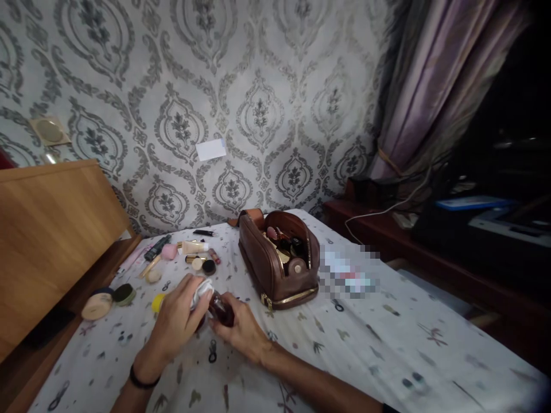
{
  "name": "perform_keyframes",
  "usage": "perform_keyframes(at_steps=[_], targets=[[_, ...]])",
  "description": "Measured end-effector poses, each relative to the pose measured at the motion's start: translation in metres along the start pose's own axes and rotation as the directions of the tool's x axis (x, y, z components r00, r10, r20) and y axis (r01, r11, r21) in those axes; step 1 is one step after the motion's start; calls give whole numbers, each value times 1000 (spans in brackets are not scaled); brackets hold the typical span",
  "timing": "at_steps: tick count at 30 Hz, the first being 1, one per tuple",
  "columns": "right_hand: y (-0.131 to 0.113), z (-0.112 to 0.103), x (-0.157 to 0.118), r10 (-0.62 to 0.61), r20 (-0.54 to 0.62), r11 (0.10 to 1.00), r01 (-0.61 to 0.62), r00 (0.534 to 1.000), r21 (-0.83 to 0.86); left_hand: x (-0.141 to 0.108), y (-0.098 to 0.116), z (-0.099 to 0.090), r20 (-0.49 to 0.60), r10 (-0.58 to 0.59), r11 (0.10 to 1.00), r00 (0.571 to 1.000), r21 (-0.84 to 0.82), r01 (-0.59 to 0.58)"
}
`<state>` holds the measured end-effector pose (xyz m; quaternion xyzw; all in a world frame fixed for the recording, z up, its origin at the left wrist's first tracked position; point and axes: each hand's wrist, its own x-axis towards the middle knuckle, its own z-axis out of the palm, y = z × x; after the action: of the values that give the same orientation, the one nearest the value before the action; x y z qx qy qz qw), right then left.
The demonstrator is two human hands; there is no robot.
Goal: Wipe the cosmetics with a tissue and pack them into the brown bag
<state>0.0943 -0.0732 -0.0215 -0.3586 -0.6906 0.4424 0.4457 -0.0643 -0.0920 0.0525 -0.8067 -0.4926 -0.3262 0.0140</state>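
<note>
"While the right hand [245, 330] is closing its grip around a dark reddish, glossy bottle [221, 310], what is the left hand [178, 304] doing?"

"Its grip is pinching a crumpled white wipe [200, 292] between thumb and fingers, right against the bottle's end."

"Where is the bottle resting?"

"Both hands are keeping it above a white sheet with small plant prints [314, 350]. A bright yellow cap [158, 302] is peeping out beyond the left hand; what it is belonging to, I cannot tell."

"And nearby?"

"Just beyond the right hand, a brown leather box-shaped bag [258, 258] is standing unzipped, showing a jumble of cosmetics. Left of it, a cream-coloured tube [193, 247], a small round black pot [209, 267] and a pink rounded piece [169, 251] are lying about. Nearer the wooden panel [55, 212], a round beige jar with a dark lid [97, 304] is sitting beside a dark green round container [124, 294]."

"What is filling the background?"

"Grey-and-white damask wallpaper [258, 69] is covering the wall, and a mauve curtain [417, 86] is hanging at the right."
</note>
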Motion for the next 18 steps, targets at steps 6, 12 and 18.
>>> perform_keyframes(at_steps=[6,12,18], targets=[[5,-3,-5,103,201,907,-175,974,383,-6,-3,39,-190,82,996,978,-22,-87],[6,-10,-7,168,372,811,-342,913,474,-18,-7,55,-168,-172,940,971,-324,110],[8,-2,-9,130,308,815,-278,943,508,-42,-26,80,-8,-528,738,849,-499,454]])
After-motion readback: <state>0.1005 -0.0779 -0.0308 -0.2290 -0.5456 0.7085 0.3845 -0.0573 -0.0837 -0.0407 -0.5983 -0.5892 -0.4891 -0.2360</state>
